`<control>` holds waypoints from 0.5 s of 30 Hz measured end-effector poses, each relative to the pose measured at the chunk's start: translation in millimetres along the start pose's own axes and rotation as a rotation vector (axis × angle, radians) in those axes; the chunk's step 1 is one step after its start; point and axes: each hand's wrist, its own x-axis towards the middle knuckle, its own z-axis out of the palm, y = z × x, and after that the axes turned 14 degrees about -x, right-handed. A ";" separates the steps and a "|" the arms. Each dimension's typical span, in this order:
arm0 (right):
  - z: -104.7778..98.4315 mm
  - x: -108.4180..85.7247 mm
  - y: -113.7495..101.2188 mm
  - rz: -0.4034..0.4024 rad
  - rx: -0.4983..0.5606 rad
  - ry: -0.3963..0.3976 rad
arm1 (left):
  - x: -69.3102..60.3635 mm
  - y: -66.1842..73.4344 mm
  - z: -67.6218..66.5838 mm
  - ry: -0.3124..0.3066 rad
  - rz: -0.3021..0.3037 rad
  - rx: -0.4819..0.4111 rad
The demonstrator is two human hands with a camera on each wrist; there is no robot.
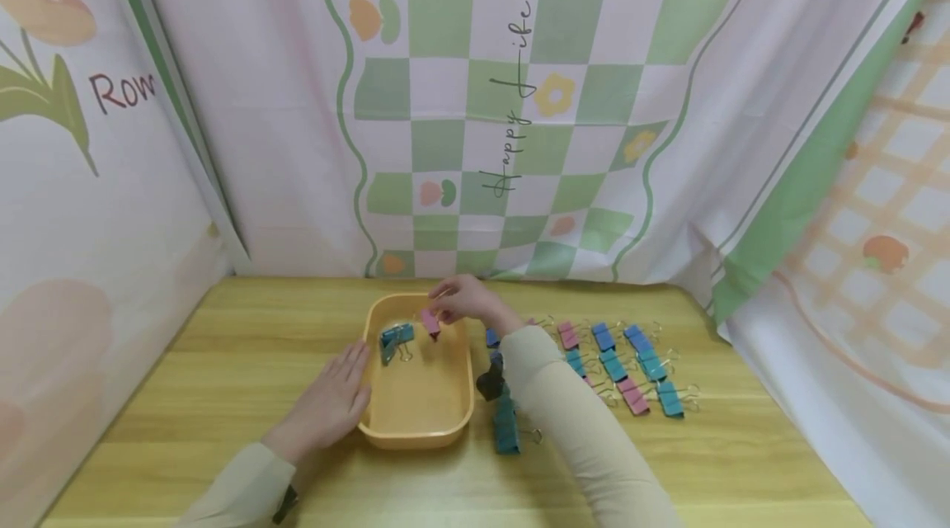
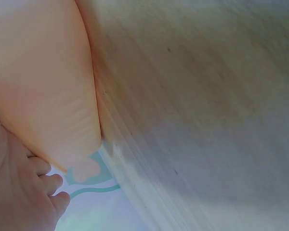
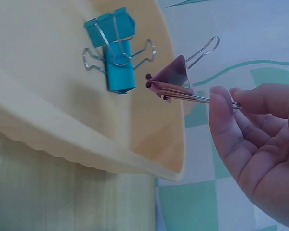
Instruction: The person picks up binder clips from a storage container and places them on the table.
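Note:
My right hand (image 1: 466, 299) pinches a pink binder clip (image 1: 430, 322) by one wire handle. The clip hangs over the far right part of the yellow tray (image 1: 419, 436); the right wrist view shows the fingertips on the handle and the clip's body (image 3: 173, 77) tilted. Inside the tray, toward its far left corner, lie two teal binder clips (image 1: 398, 334), one leaning over the other. My left hand (image 1: 326, 400) rests against the tray's left rim, fingers fairly straight; the left wrist view shows its fingertips (image 2: 60, 202) beside the tray wall (image 2: 43, 86).
Several pink, blue and teal binder clips (image 1: 613, 365) lie in rough rows right of the tray, partly hidden by the right sleeve (image 1: 579, 421). The wooden table (image 1: 223, 396) ends at a patterned curtain (image 1: 505, 140) behind, with cloth walls on both sides.

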 end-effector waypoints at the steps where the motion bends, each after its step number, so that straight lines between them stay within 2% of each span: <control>1: -1.3 -0.9 -0.1 -0.002 0.004 0.002 | -0.1 -0.2 0.1 0.000 -0.001 0.000; 8: -11.9 -11.9 -0.3 -0.045 0.076 0.019 | -0.9 -0.6 0.5 0.015 0.011 0.004; 15: -21.4 -27.7 2.3 -0.082 0.136 0.038 | -0.4 -1.0 0.9 0.002 0.005 0.005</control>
